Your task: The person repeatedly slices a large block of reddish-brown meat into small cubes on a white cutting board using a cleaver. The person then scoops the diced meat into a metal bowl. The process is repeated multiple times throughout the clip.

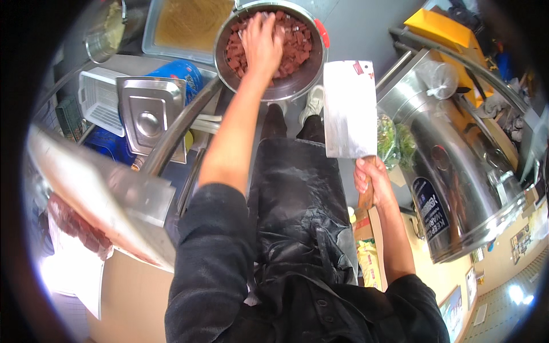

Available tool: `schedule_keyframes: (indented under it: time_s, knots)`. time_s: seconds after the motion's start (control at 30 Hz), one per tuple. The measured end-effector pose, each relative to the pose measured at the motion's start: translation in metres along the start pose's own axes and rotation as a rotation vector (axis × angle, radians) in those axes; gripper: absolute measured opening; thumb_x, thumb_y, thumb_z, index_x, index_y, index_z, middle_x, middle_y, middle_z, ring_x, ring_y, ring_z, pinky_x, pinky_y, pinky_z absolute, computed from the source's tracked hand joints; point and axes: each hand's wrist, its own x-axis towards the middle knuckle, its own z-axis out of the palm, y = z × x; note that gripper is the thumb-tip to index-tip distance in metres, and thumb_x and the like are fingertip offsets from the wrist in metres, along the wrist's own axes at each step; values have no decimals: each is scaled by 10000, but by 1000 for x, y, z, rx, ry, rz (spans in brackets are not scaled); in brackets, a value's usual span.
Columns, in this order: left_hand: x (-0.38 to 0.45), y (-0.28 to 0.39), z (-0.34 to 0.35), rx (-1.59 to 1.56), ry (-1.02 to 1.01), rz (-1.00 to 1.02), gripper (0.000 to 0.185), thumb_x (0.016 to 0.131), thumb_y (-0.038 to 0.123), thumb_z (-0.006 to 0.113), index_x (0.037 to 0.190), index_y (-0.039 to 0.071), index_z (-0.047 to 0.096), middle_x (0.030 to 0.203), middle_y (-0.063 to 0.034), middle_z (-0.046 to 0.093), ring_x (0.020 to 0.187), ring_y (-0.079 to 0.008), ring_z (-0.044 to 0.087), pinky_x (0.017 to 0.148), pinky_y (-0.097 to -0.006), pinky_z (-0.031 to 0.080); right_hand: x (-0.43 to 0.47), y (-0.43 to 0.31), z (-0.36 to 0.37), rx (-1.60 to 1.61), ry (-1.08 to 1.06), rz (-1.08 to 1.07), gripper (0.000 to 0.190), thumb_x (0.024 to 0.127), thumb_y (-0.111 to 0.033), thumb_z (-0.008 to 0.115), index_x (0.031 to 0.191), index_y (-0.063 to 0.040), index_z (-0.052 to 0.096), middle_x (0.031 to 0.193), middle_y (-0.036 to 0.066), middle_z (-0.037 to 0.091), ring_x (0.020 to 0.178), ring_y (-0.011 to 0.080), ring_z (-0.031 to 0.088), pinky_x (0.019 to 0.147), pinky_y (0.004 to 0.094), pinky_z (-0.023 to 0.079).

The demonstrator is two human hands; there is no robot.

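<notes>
My left hand (262, 47) reaches down into a round stainless steel pot (296, 88). Its fingers rest among many dark red-brown cubes (298, 51) that look like blood curd; whether they grip any cannot be made out. On the pot's rim at the right is a red grip (322, 33). My right hand (371, 178) is closed around the wooden handle of a broad cleaver (349, 111). The cleaver's blade points away from me, beside the pot, with small dark red scraps stuck near its far end.
At back left stands a translucent tub (150, 49) of brown liquid. Nearer are a white plastic basket (103, 96), a steel pan lid (148, 115) and a thick board (98, 197) by raw meat (79, 223). A large steel insulated barrel (454, 171) and bagged greens (388, 137) are right.
</notes>
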Motion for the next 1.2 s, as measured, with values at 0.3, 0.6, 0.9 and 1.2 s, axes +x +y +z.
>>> schedule_keyframes:
  time_s: [0.3, 0.6, 0.9, 1.2]
  knots:
    - [-129, 183, -264, -246, 55, 253, 424, 906, 106, 684, 1323, 61, 629, 1421, -165, 558, 1318, -386, 531, 1102, -502, 425, -160, 3, 42, -177, -285, -258, 418, 1016, -283, 621, 676, -86, 477, 531, 8, 445, 392, 111, 432, 377, 254, 340]
    - [-200, 120, -475, -12, 520, 7, 335, 961, 48, 599, 1288, -14, 642, 1363, -212, 602, 1297, -388, 559, 1090, -459, 456, -221, 42, 177, -442, -497, -233, 171, 1020, -218, 589, 982, -56, 545, 601, 27, 468, 411, 120, 459, 373, 265, 379]
    - [-291, -75, -583, -161, 864, -553, 371, 977, -16, 527, 1338, 11, 611, 1389, -146, 572, 1245, -286, 571, 1012, -380, 481, -160, 146, 340, -593, -517, -163, 272, 1047, -258, 573, 854, -100, 464, 603, 11, 469, 430, 120, 455, 411, 280, 387]
    - [-286, -119, -584, -62, 824, -534, 356, 974, 89, 600, 1326, 47, 629, 1314, -161, 598, 1210, -329, 566, 1042, -415, 456, -140, 197, 410, -804, -488, -130, 237, 1031, -245, 623, 898, -91, 502, 611, 20, 518, 438, 136, 502, 420, 293, 419]
